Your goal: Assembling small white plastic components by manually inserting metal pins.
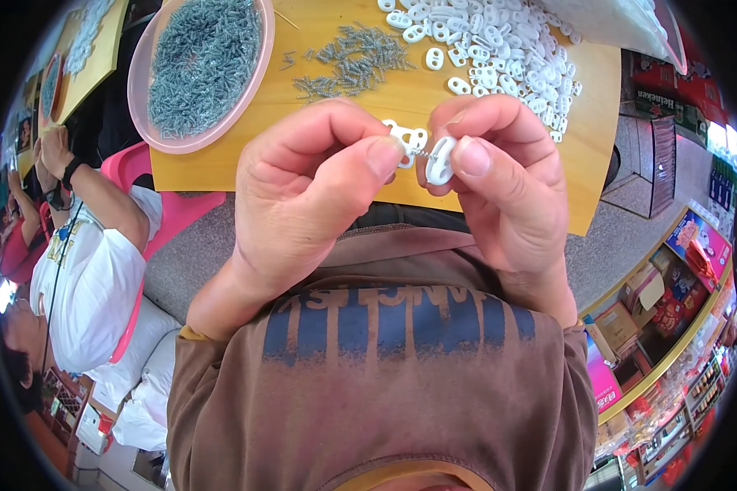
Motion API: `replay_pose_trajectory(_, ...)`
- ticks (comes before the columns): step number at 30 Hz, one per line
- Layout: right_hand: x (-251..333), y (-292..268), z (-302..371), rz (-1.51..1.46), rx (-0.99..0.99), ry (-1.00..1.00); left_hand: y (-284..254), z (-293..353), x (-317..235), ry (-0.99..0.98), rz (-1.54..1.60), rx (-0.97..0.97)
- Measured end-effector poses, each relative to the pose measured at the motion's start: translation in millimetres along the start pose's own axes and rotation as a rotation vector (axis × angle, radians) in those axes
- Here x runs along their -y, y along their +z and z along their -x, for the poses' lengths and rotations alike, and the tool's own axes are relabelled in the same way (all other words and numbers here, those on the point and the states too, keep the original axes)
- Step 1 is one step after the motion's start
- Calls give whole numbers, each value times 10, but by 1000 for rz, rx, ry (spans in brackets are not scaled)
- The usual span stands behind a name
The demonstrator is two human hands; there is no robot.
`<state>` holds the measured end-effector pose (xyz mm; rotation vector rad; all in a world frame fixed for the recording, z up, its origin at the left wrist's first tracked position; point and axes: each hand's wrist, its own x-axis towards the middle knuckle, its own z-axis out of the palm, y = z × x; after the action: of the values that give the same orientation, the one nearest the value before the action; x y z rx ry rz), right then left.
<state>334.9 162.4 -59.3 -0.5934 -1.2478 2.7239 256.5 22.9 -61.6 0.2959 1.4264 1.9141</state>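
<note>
1. Evidently, the step in hand is joining small parts: a short grey metal coil spring [422,153] spans the gap between two white plastic pieces, held above the near edge of the yellow wooden table [581,184].
2. The left hand [303,188] pinches a white plastic piece with rounded lobes [409,141] between thumb and forefinger.
3. The right hand [512,184] pinches a white oval plastic piece with holes [440,160] between thumb and fingers, turned partly edge-on. How the spring seats at either end is too small to tell.
4. The next move, I judge, calls for keeping the spring straight and the two pieces lined up while pressing evenly; a tilt could let the spring slip out.
5. A pink oval plastic basin [138,82], left of the hands, holds a thick heap of grey metal springs [205,69].
6. Outside it, a loose pile of springs [356,57] lies directly on the table, beside a spread of white two-holed plastic pieces [499,49].
7. A whitish container [622,24] is cut off at the upper right; its contents are unclear.
</note>
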Motion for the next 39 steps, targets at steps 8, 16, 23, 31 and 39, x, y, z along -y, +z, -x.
replay_pose_trajectory(8,31,7,11,86,-16,-72,0,-17,-34,71,-185,2)
replay_pose_trajectory(16,39,0,21,113,-18,-42,-23,-23,-53,55,-246,27)
replay_pose_trajectory(23,16,-2,4,156,-25,-82,-30,-28,-34,49,-269,18)
replay_pose_trajectory(31,2,28,-44,63,2,-68,-2,-37,-3,41,-220,-7)
replay_pose_trajectory(39,-46,7,-35,69,-23,-90,26,-21,41,-15,-47,-24)
